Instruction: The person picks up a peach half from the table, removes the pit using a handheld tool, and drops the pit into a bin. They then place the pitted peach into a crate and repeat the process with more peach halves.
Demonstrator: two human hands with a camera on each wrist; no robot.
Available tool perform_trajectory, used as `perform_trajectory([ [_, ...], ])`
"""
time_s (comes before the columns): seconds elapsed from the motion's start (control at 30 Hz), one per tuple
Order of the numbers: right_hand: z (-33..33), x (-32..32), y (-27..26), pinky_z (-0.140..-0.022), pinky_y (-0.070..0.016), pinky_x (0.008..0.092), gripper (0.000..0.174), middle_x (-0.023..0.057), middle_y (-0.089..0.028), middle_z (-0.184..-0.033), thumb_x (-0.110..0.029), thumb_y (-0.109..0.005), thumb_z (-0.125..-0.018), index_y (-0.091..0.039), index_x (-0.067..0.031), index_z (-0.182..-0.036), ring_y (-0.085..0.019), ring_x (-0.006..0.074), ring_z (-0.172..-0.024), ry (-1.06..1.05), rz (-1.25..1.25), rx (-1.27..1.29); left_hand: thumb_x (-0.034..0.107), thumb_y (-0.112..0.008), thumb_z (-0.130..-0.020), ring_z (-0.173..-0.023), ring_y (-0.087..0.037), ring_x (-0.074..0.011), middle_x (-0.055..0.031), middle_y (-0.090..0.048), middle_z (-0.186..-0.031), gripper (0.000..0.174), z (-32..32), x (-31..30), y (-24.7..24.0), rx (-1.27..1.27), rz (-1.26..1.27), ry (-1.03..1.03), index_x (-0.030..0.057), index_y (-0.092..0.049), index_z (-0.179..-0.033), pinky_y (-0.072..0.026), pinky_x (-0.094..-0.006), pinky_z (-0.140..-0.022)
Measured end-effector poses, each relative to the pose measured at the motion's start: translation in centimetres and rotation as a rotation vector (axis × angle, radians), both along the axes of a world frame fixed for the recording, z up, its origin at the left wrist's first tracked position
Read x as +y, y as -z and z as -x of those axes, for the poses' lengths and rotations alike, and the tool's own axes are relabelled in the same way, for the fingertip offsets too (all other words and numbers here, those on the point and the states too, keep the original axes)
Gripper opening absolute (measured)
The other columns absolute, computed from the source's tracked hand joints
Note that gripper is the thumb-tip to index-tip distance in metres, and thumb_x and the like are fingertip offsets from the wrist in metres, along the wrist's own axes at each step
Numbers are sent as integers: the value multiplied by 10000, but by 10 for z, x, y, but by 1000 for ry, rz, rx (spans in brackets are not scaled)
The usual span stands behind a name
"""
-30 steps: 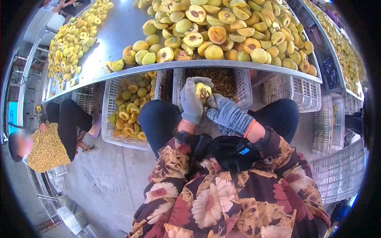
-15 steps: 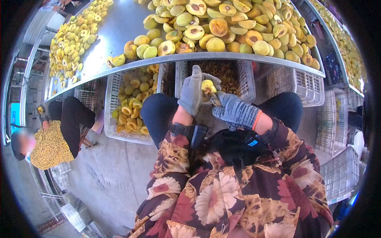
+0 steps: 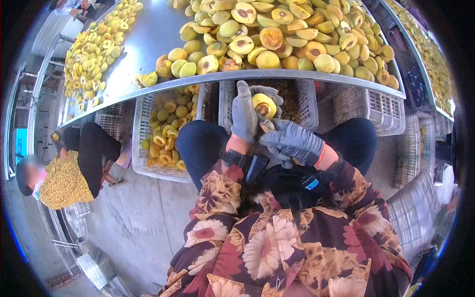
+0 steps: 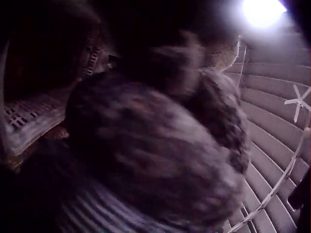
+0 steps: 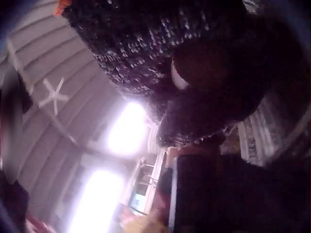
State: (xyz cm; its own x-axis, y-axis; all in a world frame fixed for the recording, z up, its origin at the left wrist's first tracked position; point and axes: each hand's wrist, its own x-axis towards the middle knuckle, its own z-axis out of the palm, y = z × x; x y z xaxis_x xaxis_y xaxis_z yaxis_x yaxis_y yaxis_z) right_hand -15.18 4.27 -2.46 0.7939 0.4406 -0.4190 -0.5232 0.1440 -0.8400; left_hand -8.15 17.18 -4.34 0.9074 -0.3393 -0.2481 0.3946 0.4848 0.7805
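Holding cut fruit (image 3: pixel 264 106) in front of counter (image 3: pixel 232 75), near crate (image 3: pixel 308 106).
Cupping fruit in curled, gloved left grip (image 3: pixel 246 114); clasping small tool (image 3: pixel 267 126) in gloved right grip (image 3: pixel 296 141), just beside fruit.

The left hand (image 3: pixel 244 116) is gloved in plain grey and the right hand (image 3: pixel 297 141) in darker, mottled blue-grey with an orange cuff (image 3: pixel 320 154), while the stone-fruit half (image 3: pixel 264 106) is yellow around a brownish-orange centre. The heaped fruit halves (image 3: pixel 316 37) run from yellow-green to orange. A maroon floral shirt (image 3: pixel 267 252) bears cream, tan and red blooms, above dark navy trousers (image 3: pixel 200 143).
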Motion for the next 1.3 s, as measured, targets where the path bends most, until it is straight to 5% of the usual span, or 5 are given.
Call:
perform_trajectory([
  [0.07, -4, -2, -7, -516, -458, 338, 265, 114, -569, -689, -232, -602, -869, -561, 1, -987, -564, 229, -555, -109, 592, -277, 625, -261, -942, -567, -638, -212, -148, -656, -746, 742, 2, -6, -2, -9, -48, -37, -26, -615, -913, -554, -311, -510],
  [0.33, 0, -14, 7, -677, -488, 457, 373, 224, -602, -822, -273, -635, -807, -565, -9, -1061, -602, 405, -778, -18, 949, -688, 667, -227, -922, -651, -657, -222, -156, -659, -774, 809, -3, -13, 4, -138, -135, -31, -49, -606, -917, -568, -320, -604],
  [0.8, -4, -35, -13, -410, -365, 211, 184, -43, -494, -578, -233, -620, -895, -582, -63, -839, -461, 46, -463, -14, -25, 161, 641, -200, -943, -642, -650, -206, -139, -663, -716, 818, -1, -23, 6, -83, -194, -30, -43, -636, -839, -534, -272, -604],
  [1.07, -9, -38, 4, -686, -480, 377, 313, 159, -564, -926, -66, -539, -765, -569, -33, -1075, -552, 342, -805, -242, 519, -669, 628, -186, -948, -630, -635, -229, -179, -663, -745, 805, 2, -32, 17, -185, -254, -143, -52, -611, -880, -531, -294, -598],
  [1.3, -6, -39, 30, -597, -475, 275, 128, 8, -609, -751, -139, -575, -881, -654, -62, -947, -554, 112, -637, -218, 230, -898, 517, -230, -988, -643, -648, -243, -171, -669, -758, 704, 1, -24, 8, -294, -402, -23, -34, -639, -832, -536, -317, -600],
])
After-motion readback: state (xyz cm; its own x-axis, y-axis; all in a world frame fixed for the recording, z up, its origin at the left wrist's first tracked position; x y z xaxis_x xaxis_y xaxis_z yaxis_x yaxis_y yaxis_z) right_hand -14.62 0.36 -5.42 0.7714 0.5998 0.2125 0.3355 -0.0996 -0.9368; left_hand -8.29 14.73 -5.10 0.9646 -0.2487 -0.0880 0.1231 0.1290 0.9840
